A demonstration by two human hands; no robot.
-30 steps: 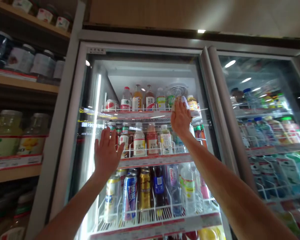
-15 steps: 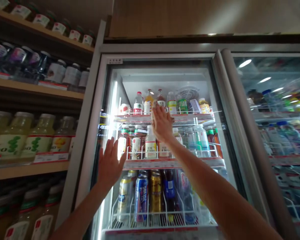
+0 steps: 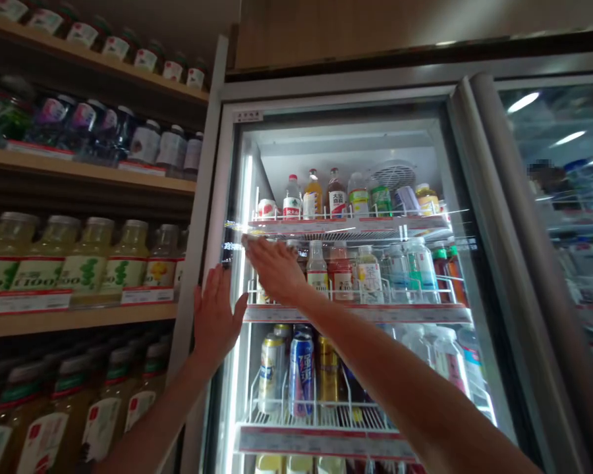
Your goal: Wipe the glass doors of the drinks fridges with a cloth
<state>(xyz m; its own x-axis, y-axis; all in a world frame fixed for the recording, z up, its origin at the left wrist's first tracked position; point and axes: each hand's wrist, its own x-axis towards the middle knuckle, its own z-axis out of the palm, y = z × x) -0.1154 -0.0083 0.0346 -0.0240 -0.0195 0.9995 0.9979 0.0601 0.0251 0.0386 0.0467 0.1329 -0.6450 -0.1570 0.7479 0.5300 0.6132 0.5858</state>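
My left hand [image 3: 219, 309] is raised flat at the left frame of a glass fridge door [image 3: 356, 118], fingers up and thumb apart, nothing in it. My right hand [image 3: 277, 271] lies flat over the left part of the same door, level with the middle shelf, its fingers stretched to the left. I cannot make out anything under its palm. Through the glass, bottles such as a red-capped water bottle [image 3: 292, 197] stand on the top shelf. Below are a blue can [image 3: 301, 375] and a white-and-gold can [image 3: 271, 372] in wire racks.
At left, wooden shelves [image 3: 79, 322] carry rows of juice bottles [image 3: 85, 257] and price tags. A second fridge door [image 3: 568, 197] with a thick vertical handle edge stands at right. Above runs a wooden panel [image 3: 366, 33].
My right hand has swept left across the glass, from the upper middle toward the door's left side. My left hand stays near the left frame. The view has shifted slightly left.
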